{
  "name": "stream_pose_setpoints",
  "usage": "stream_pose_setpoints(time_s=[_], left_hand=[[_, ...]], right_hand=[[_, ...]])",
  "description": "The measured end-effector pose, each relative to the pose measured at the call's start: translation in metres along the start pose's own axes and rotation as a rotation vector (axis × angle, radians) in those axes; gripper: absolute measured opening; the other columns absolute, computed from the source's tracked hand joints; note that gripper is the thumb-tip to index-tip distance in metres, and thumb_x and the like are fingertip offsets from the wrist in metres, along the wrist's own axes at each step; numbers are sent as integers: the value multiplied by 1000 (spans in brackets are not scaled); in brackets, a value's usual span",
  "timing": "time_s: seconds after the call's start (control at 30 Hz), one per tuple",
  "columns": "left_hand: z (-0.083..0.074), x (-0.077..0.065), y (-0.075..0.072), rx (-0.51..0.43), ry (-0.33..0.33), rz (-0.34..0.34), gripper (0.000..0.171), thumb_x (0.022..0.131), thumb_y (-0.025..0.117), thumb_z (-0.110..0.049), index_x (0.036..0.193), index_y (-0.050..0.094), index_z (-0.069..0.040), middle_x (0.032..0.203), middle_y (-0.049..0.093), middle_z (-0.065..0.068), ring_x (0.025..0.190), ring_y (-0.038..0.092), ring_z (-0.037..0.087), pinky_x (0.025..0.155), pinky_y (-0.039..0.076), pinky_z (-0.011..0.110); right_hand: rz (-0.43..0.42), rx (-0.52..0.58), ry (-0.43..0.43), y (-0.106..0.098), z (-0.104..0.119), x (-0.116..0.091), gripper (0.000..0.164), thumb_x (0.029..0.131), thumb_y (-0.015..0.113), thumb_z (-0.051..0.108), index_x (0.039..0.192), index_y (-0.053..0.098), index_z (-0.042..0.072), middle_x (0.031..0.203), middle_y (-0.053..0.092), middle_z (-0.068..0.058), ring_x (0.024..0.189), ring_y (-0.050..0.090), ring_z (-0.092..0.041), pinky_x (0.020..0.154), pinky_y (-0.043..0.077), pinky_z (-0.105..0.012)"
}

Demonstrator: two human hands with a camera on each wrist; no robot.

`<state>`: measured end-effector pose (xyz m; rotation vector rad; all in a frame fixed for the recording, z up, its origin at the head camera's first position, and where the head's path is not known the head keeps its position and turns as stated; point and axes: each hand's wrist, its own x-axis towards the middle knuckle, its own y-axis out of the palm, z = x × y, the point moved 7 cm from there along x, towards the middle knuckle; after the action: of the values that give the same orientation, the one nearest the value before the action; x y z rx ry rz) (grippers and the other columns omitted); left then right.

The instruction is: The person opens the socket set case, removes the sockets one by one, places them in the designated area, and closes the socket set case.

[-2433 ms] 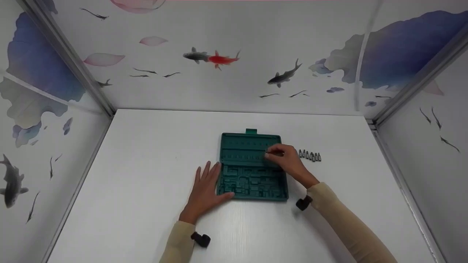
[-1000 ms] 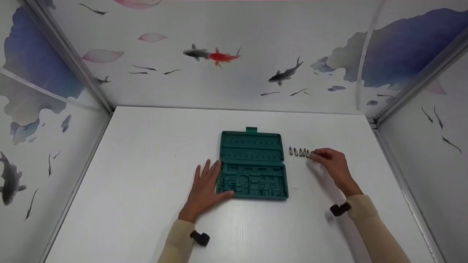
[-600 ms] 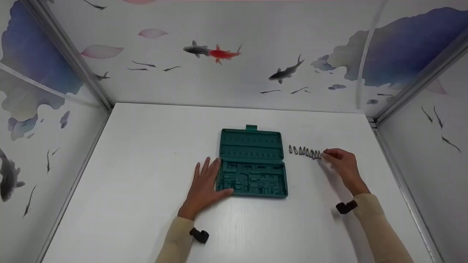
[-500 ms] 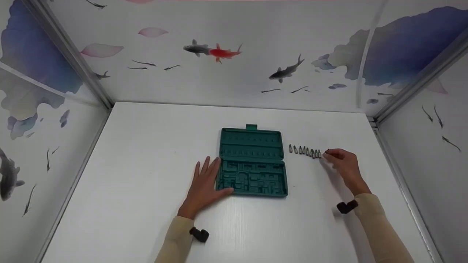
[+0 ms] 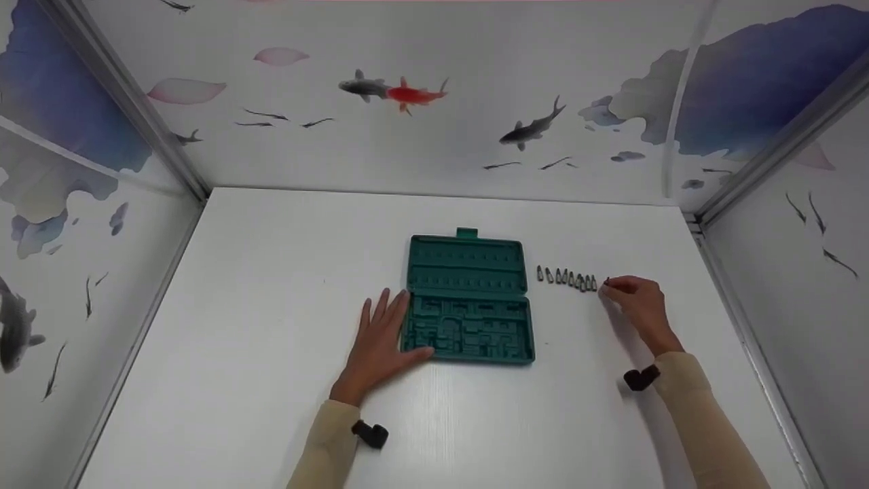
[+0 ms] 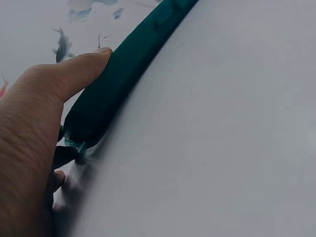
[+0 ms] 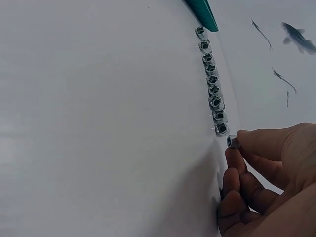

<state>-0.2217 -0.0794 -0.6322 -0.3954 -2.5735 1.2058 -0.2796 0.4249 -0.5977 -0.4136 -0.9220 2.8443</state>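
Note:
A green plastic case (image 5: 468, 293) lies unfolded on the white table, moulded recesses in its near half. My left hand (image 5: 375, 350) rests at the case's left side, fingers spread and straight, thumb on the front edge; the left wrist view shows the thumb (image 6: 84, 69) against the case wall. Right of the case, several small metal sockets (image 5: 570, 278) stand in a slightly slanting row, their openings visible in the right wrist view. At the row's right end my right hand (image 5: 639, 305) pinches one more socket (image 7: 232, 141) between thumb and index finger, a small gap from the last one.
The white table (image 5: 258, 326) is bounded by printed panels with fish, a rear wall (image 5: 461, 156) and one at each side. Black wrist cameras sit on both sleeves, the left one (image 5: 371, 435) near the table's front.
My right hand has come from over the case's upper half to the right, past the sockets, and has been nearly still for the last half second. The left hand stays at the case.

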Motion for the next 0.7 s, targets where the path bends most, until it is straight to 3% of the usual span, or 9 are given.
stream_pose_setpoints(time_s=[0.4,0.7], left_hand=[[0,-1,0,9,-4,-14,119,92,70,-78,178,20,-13,182,26,8,171,6,31,136,-4,56],[1,0,0,14,-6,-11,119,92,71,-78,178,19,-13,182,25,8,171,6,31,136,-4,56]], right_hand=[[-53,-69,36,3,3,5,44,108,72,27,138,73,-4,140,71,-25,126,66,-34,87,55,-26],[-88,-82,50,6,3,6,38,107,71,23,133,76,-3,134,73,-23,117,67,-29,81,53,-22]])
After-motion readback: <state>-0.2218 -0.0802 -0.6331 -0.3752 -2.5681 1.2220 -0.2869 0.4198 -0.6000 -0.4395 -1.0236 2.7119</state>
